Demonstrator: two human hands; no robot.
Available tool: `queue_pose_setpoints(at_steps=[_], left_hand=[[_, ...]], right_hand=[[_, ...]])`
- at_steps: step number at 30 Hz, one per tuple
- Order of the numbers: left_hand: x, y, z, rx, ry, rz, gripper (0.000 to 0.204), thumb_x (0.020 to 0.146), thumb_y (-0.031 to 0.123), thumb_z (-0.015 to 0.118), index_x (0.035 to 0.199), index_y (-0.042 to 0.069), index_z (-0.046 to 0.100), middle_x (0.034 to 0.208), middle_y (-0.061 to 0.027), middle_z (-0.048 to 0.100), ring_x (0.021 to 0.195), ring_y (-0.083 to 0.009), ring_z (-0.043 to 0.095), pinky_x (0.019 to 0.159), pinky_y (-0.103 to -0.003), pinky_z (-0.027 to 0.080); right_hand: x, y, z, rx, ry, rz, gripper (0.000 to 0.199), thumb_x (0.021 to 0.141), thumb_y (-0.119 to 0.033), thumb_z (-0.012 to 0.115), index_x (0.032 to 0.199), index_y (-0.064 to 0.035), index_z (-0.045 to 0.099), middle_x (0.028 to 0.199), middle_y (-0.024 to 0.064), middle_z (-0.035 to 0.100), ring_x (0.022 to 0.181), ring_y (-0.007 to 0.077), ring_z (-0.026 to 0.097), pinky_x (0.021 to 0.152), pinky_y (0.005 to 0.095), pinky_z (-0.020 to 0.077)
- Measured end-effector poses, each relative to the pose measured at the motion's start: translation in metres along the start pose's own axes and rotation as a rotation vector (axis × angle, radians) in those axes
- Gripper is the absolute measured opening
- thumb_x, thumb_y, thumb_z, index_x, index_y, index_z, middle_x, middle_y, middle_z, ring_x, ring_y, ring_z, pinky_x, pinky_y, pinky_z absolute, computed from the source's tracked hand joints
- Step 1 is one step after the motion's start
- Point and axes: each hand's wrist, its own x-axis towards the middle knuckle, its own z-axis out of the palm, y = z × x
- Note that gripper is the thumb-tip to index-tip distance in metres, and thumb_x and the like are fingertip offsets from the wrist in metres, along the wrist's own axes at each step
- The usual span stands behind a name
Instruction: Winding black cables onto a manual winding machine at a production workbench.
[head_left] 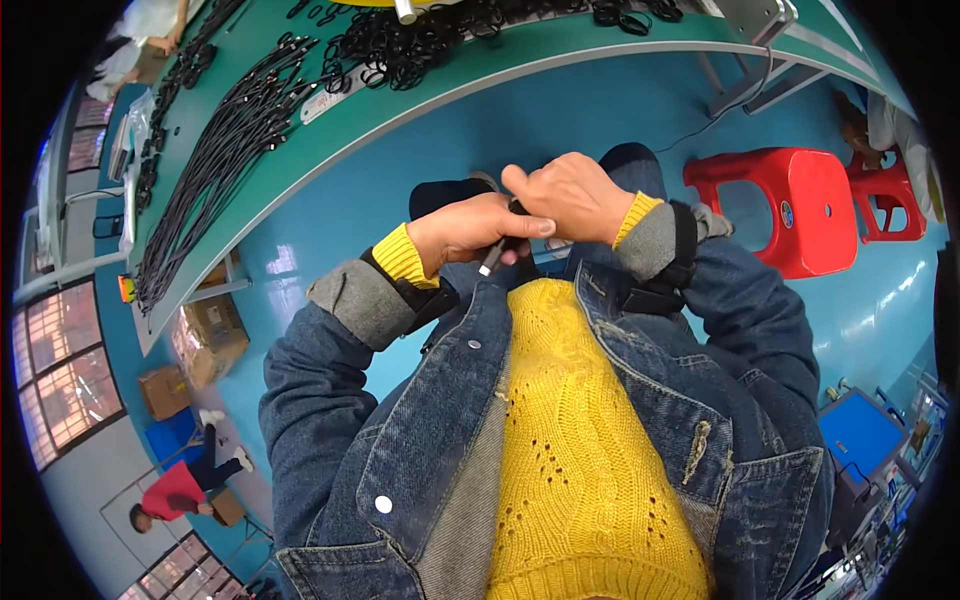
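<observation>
Black cable point(509, 243) held just off 12 o'clock from the view's centre, between both hands, before the wearer's chest. Slim, matt black, mostly covered by fingers; a bright silver plug tip point(487, 269) points down toward 7 o'clock. Left hand point(462, 229): half closed, fingers curled under the cable, thumb laid across toward the right hand. Right hand point(578, 197): closed nearly to a fist, knuckles up, at the cable's upper end; its exact grip is hidden.

Green workbench point(283, 172), smooth-topped with a pale rim, bows from 9 round to 1 o'clock. At 10, a cable bundle point(222, 160): long black strands, metal-tipped. Toward 12, a tangled heap of black coils point(405, 48).

Wearer's sweater point(585, 400): yellow openwork knit. Jacket point(420, 450): blue denim, frayed patches, grey turned-back cuffs. Between 2 and 3, a glossy red plastic stool point(815, 215) on blue floor point(590, 110).
</observation>
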Motion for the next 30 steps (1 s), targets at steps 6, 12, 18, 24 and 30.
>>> queue_pose_setpoints(at_steps=[6, 12, 18, 24, 30], left_hand=[[0.001, -0.019, 0.000, -0.050, -0.007, 0.302, 0.032, 0.082, 0.031, 0.063, 0.089, 0.001, 0.055, 0.067, -0.0024, 0.055, 0.051, -0.0071, 0.051, 0.040, -0.019, 0.038], [0.003, -0.016, -0.011, -0.235, -0.050, 0.076, 0.027, 0.079, 0.026, 0.066, 0.083, 0.001, 0.057, 0.060, -0.0006, 0.052, 0.044, -0.0060, 0.049, 0.038, -0.017, 0.037], [0.008, -0.019, -0.013, 0.038, -0.083, 0.012, 0.027, 0.081, 0.025, 0.064, 0.082, 0.000, 0.057, 0.059, -0.0007, 0.053, 0.043, -0.0064, 0.049, 0.038, -0.017, 0.039], [0.013, -0.033, -0.014, -0.156, -0.010, 0.264, 0.024, 0.083, 0.022, 0.062, 0.085, -0.001, 0.057, 0.061, -0.0016, 0.055, 0.044, -0.0075, 0.050, 0.040, -0.018, 0.042], [0.008, -0.027, -0.022, -0.125, -0.125, 0.026, 0.023, 0.084, 0.021, 0.060, 0.089, -0.002, 0.057, 0.069, -0.0045, 0.058, 0.052, -0.0074, 0.052, 0.043, -0.020, 0.046]], right_hand=[[0.004, 0.005, 0.020, 0.558, 0.322, 0.011, 0.018, 0.072, -0.013, 0.055, 0.080, 0.0021, 0.050, 0.062, 0.0197, 0.058, 0.060, 0.0319, 0.061, 0.049, 0.0387, 0.0472], [0.006, 0.004, 0.046, 0.982, 0.212, 0.329, 0.018, 0.070, -0.009, 0.054, 0.084, 0.0024, 0.053, 0.066, 0.0197, 0.059, 0.061, 0.0330, 0.061, 0.054, 0.0389, 0.0481], [0.005, 0.010, 0.036, -0.119, 0.117, -0.034, 0.024, 0.067, -0.006, 0.057, 0.089, 0.0009, 0.054, 0.065, 0.0192, 0.060, 0.062, 0.0332, 0.061, 0.054, 0.0365, 0.0476], [0.012, 0.008, 0.052, 0.601, 0.256, 0.125, 0.021, 0.065, -0.006, 0.057, 0.084, 0.0019, 0.058, 0.063, 0.0188, 0.060, 0.059, 0.0331, 0.061, 0.055, 0.0364, 0.0483], [0.012, 0.014, 0.055, 0.416, 0.216, 0.216, 0.017, 0.065, -0.007, 0.057, 0.080, 0.0007, 0.059, 0.059, 0.0194, 0.058, 0.056, 0.0341, 0.060, 0.054, 0.0386, 0.0480]])
